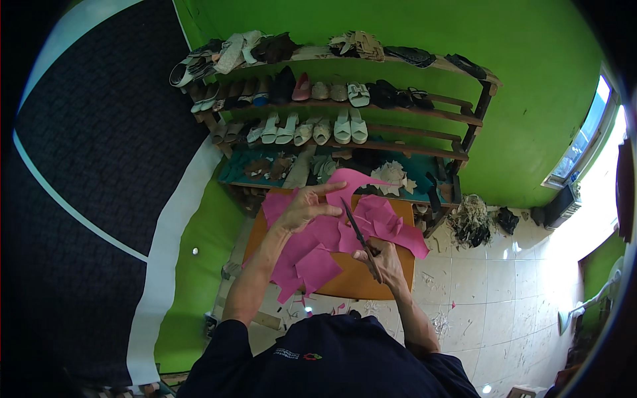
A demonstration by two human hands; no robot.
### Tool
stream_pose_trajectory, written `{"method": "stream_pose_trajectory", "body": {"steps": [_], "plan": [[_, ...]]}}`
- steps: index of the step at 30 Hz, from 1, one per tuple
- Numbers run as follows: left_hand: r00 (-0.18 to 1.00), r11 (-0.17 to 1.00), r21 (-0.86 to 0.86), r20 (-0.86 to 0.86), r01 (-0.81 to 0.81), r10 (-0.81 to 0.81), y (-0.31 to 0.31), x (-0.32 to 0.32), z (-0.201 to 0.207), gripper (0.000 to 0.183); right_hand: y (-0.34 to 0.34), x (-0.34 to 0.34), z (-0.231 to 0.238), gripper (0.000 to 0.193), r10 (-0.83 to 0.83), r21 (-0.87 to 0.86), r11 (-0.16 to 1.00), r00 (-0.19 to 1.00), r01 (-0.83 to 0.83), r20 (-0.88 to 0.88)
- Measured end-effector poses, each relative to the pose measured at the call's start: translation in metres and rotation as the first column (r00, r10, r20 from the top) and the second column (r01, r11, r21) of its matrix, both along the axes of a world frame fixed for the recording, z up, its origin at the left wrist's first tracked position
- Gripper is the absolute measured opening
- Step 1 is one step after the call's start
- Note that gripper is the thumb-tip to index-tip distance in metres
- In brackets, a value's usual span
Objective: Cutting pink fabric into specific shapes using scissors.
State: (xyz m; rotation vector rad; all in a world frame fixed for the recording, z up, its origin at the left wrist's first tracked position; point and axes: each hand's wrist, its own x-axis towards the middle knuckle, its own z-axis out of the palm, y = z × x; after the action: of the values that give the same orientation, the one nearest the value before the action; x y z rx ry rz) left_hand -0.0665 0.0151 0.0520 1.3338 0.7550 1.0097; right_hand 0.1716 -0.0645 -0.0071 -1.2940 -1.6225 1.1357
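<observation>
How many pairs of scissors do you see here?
1: the dark scissors, in the right hand, tips at the pink piece held by the left hand. More may be hidden under the loose pink pieces.

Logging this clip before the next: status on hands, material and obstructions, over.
Left hand holding up pink piece. Right hand gripping dark scissors, tips at that piece. Loose pink sheets spread across table below; nothing visibly blocking the hands.

Sheet pieces [319, 266] lie on the table [348, 283], the shoe rack [391, 146] behind it.
</observation>
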Motion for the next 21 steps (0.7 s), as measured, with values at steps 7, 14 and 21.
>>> {"method": "stream_pose_trajectory", "body": {"steps": [7, 14, 21], "plan": [[0.988, 0.991, -0.027, -0.068, 0.134, -0.135, 0.012, -0.020, 0.000, 0.055, -0.003, 0.002, -0.008, 0.066, 0.115, -0.112, 0.985, 0.985, -0.129, -0.129], [0.983, 0.988, 0.011, -0.104, 0.153, -0.151, 0.003, -0.004, 0.001, 0.059, 0.005, -0.007, -0.025, 0.068, 0.136, -0.082, 0.984, 0.963, -0.159, -0.232], [0.978, 0.985, -0.026, -0.117, 0.170, -0.172, 0.006, -0.008, -0.002, 0.061, 0.004, -0.002, -0.026, 0.068, 0.163, -0.122, 0.974, 0.961, -0.194, -0.224]]}}
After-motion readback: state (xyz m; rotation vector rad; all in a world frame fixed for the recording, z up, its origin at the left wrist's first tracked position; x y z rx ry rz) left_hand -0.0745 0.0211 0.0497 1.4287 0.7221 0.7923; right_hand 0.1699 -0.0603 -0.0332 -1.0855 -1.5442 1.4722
